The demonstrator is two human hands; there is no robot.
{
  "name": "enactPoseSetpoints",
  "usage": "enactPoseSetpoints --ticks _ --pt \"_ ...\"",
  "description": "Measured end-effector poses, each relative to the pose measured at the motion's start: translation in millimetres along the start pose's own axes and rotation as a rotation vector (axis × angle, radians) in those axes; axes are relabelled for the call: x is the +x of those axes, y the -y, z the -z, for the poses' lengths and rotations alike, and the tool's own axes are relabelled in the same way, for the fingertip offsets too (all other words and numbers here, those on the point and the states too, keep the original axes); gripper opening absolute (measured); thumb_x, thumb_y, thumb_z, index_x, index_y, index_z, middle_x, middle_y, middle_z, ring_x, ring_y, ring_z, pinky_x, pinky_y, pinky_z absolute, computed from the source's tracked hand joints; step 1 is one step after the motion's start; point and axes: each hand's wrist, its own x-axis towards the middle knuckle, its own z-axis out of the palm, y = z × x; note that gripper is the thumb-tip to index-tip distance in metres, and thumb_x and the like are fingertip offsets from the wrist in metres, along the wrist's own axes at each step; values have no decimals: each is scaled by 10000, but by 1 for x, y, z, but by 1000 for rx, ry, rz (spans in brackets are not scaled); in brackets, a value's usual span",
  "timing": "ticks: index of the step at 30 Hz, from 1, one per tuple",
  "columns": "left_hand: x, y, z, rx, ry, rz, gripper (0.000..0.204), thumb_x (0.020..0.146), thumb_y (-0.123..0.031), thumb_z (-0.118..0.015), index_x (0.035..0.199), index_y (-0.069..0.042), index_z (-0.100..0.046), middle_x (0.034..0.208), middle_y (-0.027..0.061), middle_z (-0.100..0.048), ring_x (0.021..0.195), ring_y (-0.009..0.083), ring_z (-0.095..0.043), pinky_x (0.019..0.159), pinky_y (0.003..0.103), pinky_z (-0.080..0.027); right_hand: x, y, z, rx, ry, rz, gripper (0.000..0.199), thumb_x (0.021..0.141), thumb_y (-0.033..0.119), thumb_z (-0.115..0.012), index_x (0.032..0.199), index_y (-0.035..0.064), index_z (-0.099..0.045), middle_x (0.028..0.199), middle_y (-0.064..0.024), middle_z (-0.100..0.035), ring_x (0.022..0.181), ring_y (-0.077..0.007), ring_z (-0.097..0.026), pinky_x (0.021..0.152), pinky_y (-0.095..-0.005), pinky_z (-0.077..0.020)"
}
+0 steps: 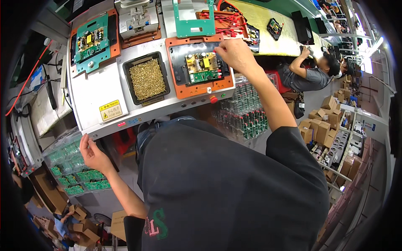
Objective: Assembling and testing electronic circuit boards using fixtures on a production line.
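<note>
bright scene, dark curved fisheye edges

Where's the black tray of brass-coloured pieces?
Head view, left of centre: the black tray sits on the bench, left of the orange fixture by the right hand.

And there's the right hand (237, 55), up at the right side of the orange fixture (188, 92), fingertips together beside a green circuit board (204, 76) — a speck of red shows right at them! The left hand (95, 158), fingers loosely curled, hangs by the white bench's (90, 96) front-left corner — and a black tray (166, 80) brims with small brass-coloured pieces (147, 79) left of that fixture.
</note>
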Motion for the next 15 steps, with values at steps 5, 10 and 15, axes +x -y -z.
enactPoseSetpoints --ticks 5,10,15 --pt "5 -1 -2 -5 14 -9 206 999 42 -539 1165 74 -657 1277 146 -638 1122 193 -631 954 311 -545 -3 10 2 -45 22 -29 267 862 214 -690 747 -24 -727 826 -238 -687 817 -405 -688 769 -489 -554" --pt "8 3 -5 -16 -6 -14 207 1000 45 -538 1163 76 -661 1280 147 -640 1109 196 -640 948 308 -553 -2 7 0 -39 16 -35 257 856 217 -701 750 -15 -735 756 -233 -682 766 -414 -687 755 -489 -555" --pt "11 4 -6 -6 -9 -17 205 1000 45 -539 1158 75 -666 1281 147 -640 1108 195 -643 944 306 -557 -2 6 -6 -45 11 -8 252 855 214 -699 753 -13 -735 719 -233 -673 732 -416 -680 739 -495 -551"
